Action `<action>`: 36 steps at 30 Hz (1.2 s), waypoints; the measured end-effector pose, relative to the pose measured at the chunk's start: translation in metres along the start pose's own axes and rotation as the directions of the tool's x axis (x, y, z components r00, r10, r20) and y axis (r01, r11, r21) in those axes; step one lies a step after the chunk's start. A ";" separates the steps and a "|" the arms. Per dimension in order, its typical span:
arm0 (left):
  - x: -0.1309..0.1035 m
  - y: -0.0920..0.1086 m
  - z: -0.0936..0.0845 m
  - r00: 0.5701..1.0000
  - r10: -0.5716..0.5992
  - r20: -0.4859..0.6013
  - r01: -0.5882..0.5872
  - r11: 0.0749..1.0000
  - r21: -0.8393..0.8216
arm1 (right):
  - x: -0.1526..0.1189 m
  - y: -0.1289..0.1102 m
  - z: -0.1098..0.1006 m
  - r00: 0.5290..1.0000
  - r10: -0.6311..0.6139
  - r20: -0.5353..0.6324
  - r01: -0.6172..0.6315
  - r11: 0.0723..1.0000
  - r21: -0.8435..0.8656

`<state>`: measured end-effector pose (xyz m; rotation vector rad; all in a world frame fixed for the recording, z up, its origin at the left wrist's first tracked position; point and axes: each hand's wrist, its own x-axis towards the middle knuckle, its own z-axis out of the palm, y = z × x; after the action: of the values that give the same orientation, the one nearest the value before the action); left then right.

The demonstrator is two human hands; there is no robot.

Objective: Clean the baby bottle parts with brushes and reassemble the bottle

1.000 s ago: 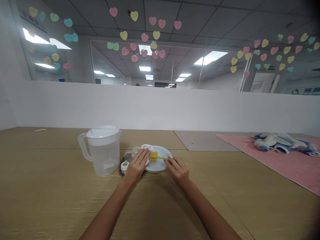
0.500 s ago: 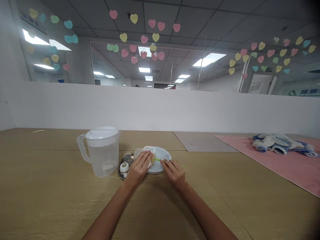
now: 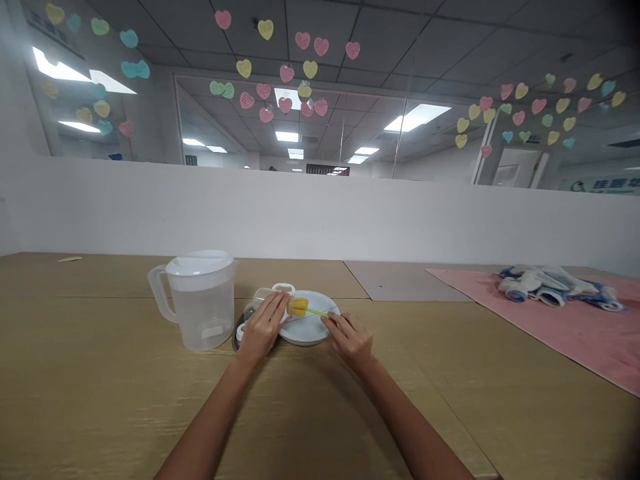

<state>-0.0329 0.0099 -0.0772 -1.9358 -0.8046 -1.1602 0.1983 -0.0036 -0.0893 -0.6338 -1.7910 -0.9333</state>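
Brush hangs over the bowl, pitcher standing leftward.

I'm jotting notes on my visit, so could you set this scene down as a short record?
Left hand: holds bottle with white handle
Right hand: holds brush by its green stem
Brush position: yellow head at the bottle's right end
Below brush: white bowl
Left of bowl: tray, partly hidden
Left of tray: lidded jug
Far right: white-and-blue bundle on pink mat
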 end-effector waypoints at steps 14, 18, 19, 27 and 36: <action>0.002 0.015 0.004 0.995 0.085 0.042 -0.084 0.996 -0.037 | 0.008 -0.004 -0.005 0.996 -0.066 -0.055 0.059 0.991 -0.118; -0.008 -0.009 0.007 0.998 0.007 0.067 -0.007 1.000 -0.005 | 0.002 0.009 -0.005 0.997 0.052 -0.061 -0.057 0.995 -0.088; -0.011 -0.014 0.008 0.997 0.008 0.081 -0.007 1.000 -0.009 | 0.000 0.012 -0.004 0.990 0.122 -0.069 -0.128 0.988 -0.086; -0.010 -0.013 0.004 0.991 0.101 0.090 -0.095 0.993 -0.070 | -0.013 0.030 0.004 0.537 0.843 0.041 -0.822 0.534 -0.200; 0.009 0.016 -0.011 0.888 -0.416 -0.195 0.359 0.893 -0.272 | -0.016 0.025 0.007 0.220 0.812 0.540 -0.704 0.516 -0.489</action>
<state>-0.0210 -0.0065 -0.0699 -1.8006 -0.9867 -1.7710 0.2200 0.0166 -0.0983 -2.0194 -1.6542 -0.0248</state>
